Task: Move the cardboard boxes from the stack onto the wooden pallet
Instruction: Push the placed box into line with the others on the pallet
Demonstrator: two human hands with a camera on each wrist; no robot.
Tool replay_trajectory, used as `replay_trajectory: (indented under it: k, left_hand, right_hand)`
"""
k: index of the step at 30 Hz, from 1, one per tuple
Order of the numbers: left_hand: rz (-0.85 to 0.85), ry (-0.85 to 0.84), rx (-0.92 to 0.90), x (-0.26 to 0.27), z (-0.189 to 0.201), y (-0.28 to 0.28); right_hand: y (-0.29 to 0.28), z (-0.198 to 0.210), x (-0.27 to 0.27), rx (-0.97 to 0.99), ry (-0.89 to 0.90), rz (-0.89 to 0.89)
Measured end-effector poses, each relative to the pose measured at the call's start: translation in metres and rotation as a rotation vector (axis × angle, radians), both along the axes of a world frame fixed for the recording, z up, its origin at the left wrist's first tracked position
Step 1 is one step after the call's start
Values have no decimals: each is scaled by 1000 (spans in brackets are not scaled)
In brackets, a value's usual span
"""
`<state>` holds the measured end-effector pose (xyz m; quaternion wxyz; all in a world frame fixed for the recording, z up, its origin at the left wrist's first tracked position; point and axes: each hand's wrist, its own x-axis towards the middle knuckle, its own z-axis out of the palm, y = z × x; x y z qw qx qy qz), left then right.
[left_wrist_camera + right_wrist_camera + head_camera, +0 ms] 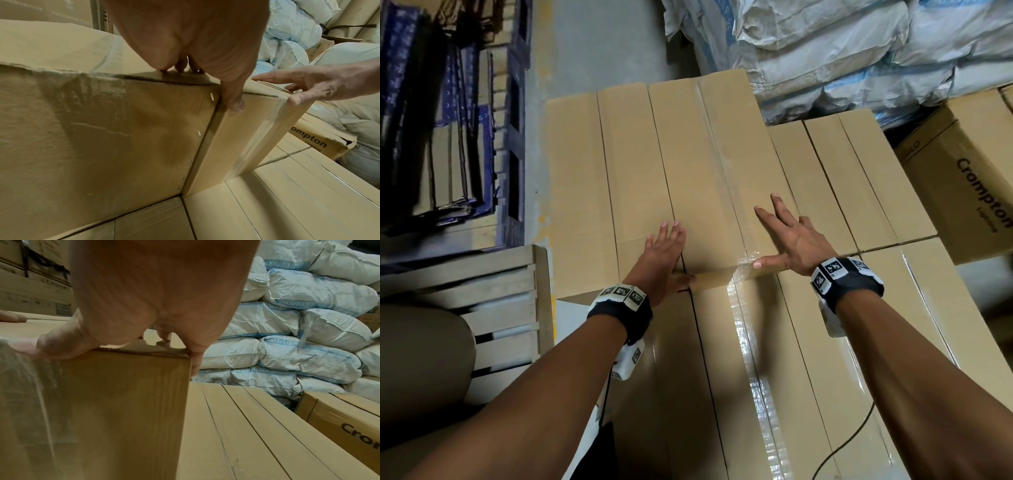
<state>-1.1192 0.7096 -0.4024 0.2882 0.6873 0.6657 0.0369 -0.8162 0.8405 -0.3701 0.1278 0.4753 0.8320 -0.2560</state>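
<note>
Both hands on a taped cardboard box atop the stack, wooden pallet to the left.

The left hand [666, 255] lies flat with fingers straight on the top of the taped cardboard box [709, 171], its thumb hooked down over the near end at the seam with the neighbouring box [630, 178]. The right hand [789, 240] is spread wide on the same top, thumb along the near taped edge and outer fingers over the right side. The box sits closed, contents hidden, on a lower layer of long cartons [774, 377]. The wooden pallet [510, 308] stands just left of the stack. White woven sacks [859, 51] are piled behind, a Crompton carton [969, 192] lies at the right, and flattened blue cartons [448, 120] lean at the far left on the concrete floor [602, 44].
</note>
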Motion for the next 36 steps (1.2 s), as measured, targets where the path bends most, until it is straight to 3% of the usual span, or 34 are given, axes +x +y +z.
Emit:
replay_trajectory:
  k: [19,24,29,36]
  left_hand:
    - [11,69,71,6,-9,1]
    - [-9,137,32,9,-4,3]
    - [-31,230,-24,17,12,-1]
    - [93,141,-76,70,67,-52]
  right_hand:
    - [7,-12,-1,76,26,-20]
    - [-4,-14,-3,117,-40,-15]
    - [-41,-5,-12,223,-135,-34]
    - [-146,37,29,165,89,-144]
